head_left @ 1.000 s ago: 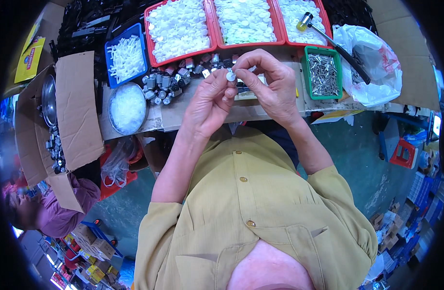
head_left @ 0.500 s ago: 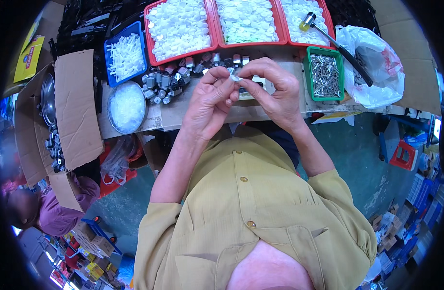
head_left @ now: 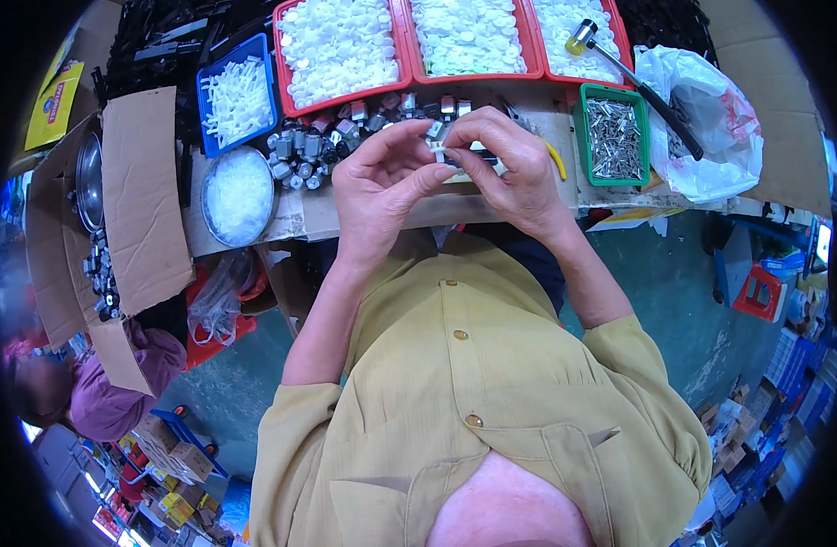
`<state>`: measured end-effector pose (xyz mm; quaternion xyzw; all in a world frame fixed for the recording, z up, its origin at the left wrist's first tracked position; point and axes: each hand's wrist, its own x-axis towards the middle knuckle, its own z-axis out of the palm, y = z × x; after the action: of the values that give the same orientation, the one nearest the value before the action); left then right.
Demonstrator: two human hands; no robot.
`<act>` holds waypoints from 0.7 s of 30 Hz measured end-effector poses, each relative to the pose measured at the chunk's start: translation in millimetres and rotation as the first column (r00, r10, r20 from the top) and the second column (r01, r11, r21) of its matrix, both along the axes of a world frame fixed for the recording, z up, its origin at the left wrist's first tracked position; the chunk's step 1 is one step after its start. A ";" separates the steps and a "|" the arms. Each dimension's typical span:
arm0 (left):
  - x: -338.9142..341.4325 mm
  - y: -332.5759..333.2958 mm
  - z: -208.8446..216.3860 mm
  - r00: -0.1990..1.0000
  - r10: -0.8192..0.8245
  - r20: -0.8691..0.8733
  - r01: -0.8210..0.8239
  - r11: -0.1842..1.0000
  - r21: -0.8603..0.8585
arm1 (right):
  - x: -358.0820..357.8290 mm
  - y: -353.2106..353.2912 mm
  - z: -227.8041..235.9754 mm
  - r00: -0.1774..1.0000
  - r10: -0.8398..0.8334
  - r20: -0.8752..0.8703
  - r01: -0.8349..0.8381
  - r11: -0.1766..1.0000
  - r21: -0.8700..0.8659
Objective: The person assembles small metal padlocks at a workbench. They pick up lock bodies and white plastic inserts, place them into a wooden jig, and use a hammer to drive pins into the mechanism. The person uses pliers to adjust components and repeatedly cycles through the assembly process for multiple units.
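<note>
- Since earlier: both hands barely shifted, pinching still.
- Left hand, right hand: fingertips grasping small white-and-metal part, just below red plastic tray.
- Handling, judged: light, rigid, slippery; grip by edges.

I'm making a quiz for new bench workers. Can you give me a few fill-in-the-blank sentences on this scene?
1. The left hand and right hand pinch a small part ____ them.
2. The hammer rests with its head in a ____ tray of white parts.
3. The metal pins fill a ____ bin.
4. The white sticks lie in a ____ bin.

Missing words: between; red; green; blue
</note>
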<state>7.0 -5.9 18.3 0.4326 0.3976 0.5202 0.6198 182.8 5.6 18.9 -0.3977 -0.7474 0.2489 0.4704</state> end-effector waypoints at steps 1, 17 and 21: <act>-3.6 0.0 -1.1 0.981 0.043 -0.191 -0.021 0.993 0.112 | 0.2 1.7 -3.9 0.999 -0.006 0.043 0.005 1.000 0.019; -30.9 0.5 -44.8 0.574 0.371 -0.730 0.329 0.712 0.621 | -6.8 9.0 -42.5 0.959 0.026 0.284 -0.029 1.000 0.007; -31.1 2.0 -45.4 0.533 0.384 -0.754 0.377 0.689 0.619 | -5.9 9.1 -44.9 0.963 0.005 0.270 0.004 0.999 -0.031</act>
<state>-24.1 -3.9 -27.1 0.8329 0.4061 0.3559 0.1209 176.9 14.8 -26.0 -0.4352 -0.8006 0.2042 0.3577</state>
